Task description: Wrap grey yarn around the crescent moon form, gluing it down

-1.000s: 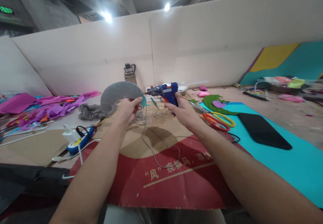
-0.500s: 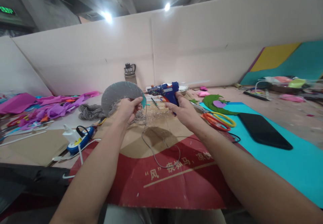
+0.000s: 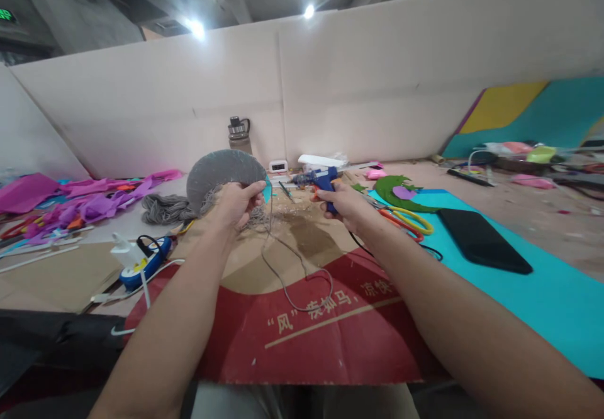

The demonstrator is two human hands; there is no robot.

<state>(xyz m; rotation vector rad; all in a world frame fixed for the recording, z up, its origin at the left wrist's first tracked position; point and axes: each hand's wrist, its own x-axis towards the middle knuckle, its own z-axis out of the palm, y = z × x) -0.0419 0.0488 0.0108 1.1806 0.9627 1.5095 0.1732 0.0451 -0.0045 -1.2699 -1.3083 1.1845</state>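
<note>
My left hand [image 3: 244, 202] pinches the right end of a curved piece covered in grey yarn [image 3: 226, 170], where a bit of teal shows bare. From that end a strand of grey yarn [image 3: 283, 288] trails down in a loop onto the cardboard. A bundle of grey yarn [image 3: 166, 210] lies left of the piece. In my right hand [image 3: 346, 204] is a blue hot glue gun [image 3: 325, 180], its nozzle pointing left and apart from the yarn-covered piece.
Below my hands is a red and brown cardboard sheet [image 3: 330, 356]. Scissors [image 3: 410, 219], a green felt shape [image 3: 391, 195] and a black phone [image 3: 484, 240] lie to the right. A blue power strip [image 3: 146, 268] sits left, a bottle [image 3: 240, 134] behind.
My right hand has drawn the glue gun back to the right, away from the yarn-covered piece. My left hand keeps its pinch on the end.
</note>
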